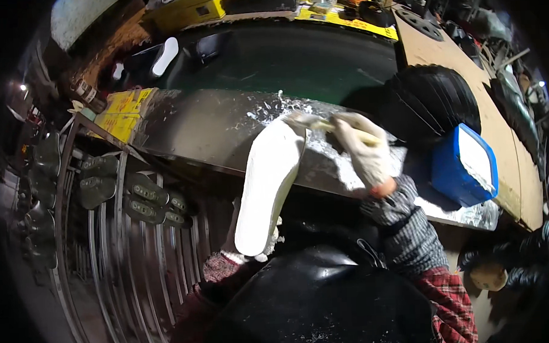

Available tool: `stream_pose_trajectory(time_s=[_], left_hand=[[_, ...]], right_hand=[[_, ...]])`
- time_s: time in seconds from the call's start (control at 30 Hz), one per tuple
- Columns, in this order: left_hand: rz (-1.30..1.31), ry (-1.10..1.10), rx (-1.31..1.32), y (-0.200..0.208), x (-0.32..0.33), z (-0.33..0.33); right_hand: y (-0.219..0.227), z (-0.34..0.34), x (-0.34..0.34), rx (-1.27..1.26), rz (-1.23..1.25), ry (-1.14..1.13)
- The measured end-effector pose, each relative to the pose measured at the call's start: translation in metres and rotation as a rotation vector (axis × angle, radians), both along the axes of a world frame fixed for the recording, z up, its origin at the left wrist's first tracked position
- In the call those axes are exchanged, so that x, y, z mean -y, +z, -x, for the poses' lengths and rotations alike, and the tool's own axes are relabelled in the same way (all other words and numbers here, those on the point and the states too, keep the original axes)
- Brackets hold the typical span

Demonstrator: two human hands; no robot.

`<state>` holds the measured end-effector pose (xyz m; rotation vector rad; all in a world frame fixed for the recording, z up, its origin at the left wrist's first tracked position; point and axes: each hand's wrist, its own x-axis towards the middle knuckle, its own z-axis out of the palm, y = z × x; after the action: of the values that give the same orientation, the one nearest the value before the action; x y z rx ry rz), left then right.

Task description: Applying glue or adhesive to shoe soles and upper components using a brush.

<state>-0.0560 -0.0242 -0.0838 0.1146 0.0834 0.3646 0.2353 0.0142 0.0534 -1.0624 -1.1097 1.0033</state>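
My left hand, in a pale glove and mostly hidden, holds a shoe from beneath. The shoe's broad white underside faces up, its toe end pointing away from me and its heel end close to my body. A pale work glove also covers my right hand, whose fingers are closed round the handle of a brush. The brush's bristles are at the toe end of the shoe. Beneath the brush, the metal ledge is smeared with white paste.
A blue tub with white contents stands to the right, beside a black ribbed rounded object. Beyond the ledge runs a dark green belt carrying a white-soled shoe. At left, a metal rack holds several dark shoes.
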Motion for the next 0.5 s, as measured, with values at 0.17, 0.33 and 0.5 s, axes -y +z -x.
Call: stream_pose_trajectory(time_s=[0.17,0.33,0.5], left_hand=[[0.131,0.163,-0.120,0.011,0.004,-0.006],[0.013,0.166,-0.230,0.001,-0.009,0.002],[0.172,0.301,-0.302,0.041,0.003,-0.015]], right_hand=[[0.003,-0.017,0.052,0.252,-0.044,0.402],[0.038,-0.013,-0.030,0.313,0.041,-0.104],[0.060,0.041,0.027,0.789,-0.410,0.415]])
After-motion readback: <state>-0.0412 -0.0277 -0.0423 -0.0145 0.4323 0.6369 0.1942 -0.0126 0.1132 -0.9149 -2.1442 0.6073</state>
